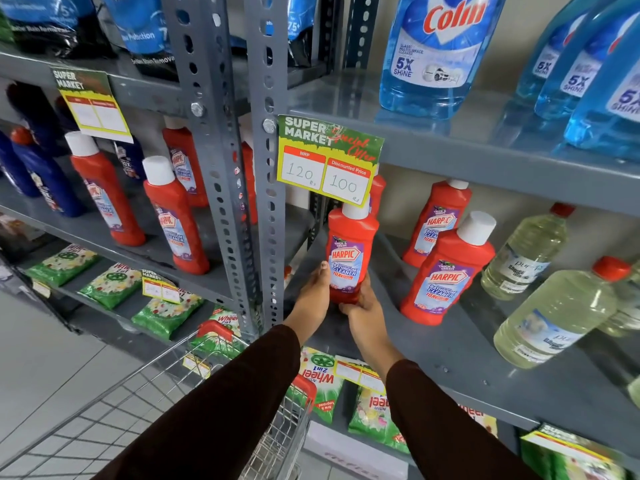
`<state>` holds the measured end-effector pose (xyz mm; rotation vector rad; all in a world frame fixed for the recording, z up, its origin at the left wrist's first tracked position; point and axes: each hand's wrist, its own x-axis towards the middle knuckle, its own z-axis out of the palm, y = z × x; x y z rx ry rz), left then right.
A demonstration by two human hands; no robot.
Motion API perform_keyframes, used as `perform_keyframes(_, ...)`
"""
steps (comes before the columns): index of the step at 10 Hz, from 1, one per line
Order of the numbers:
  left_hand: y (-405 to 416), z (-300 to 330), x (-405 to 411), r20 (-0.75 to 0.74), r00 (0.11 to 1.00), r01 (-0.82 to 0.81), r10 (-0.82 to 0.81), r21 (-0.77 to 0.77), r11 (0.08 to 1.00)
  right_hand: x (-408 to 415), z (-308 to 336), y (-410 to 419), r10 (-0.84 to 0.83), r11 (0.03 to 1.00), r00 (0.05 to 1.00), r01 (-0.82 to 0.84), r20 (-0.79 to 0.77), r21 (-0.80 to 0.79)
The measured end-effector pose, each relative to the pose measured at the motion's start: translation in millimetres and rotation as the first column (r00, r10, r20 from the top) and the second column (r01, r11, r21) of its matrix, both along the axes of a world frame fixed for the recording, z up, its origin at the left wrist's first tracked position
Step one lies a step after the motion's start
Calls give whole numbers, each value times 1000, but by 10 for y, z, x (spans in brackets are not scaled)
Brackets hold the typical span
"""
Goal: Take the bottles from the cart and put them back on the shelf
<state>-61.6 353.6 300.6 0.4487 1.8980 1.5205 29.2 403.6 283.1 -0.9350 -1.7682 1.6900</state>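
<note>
- Two hands on one bottle here: the left hand (313, 294) and right hand (363, 306) both wrap the lower end of a red plastic Harpic bathroom cleaner bottle with a white cap (351, 252).
- Left hand cups its left side with the thumb lying up along the label edge; right hand grips the base from below and to the right, fingers curled under it.
- The bottle stands upright at the left end of the grey metal shelf (450, 351), base right down at the shelf surface. Can't tell if it's fully resting there, since the hands cover the bottom.
- Its cap sits just under a green and yellow supermarket price tag (327, 159) clipped to the shelf edge above.
- Two matching red Harpic bottles (446, 271) stand just to the right on the same shelf, apart from the held one.
- Further right are clear bottles of pale yellow liquid with red caps (550, 313).
- Blue Colin glass cleaner bottles (433, 53) fill the shelf above.
- The wire shopping cart with red corner trim (214, 344) is down low, under the dark-sleeved arms.
</note>
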Motion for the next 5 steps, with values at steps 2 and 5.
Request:
perform_keyframes(2,12,3,-4,-10,1000,2,-2,2,1000,-11,-19,11,-7,1000,1000,7,1,-29)
perform_keyframes(5,-76,-43,164,-70,997,40,-44,-58,998,71,-51,-108,2,1000,1000,-3,-5,-23)
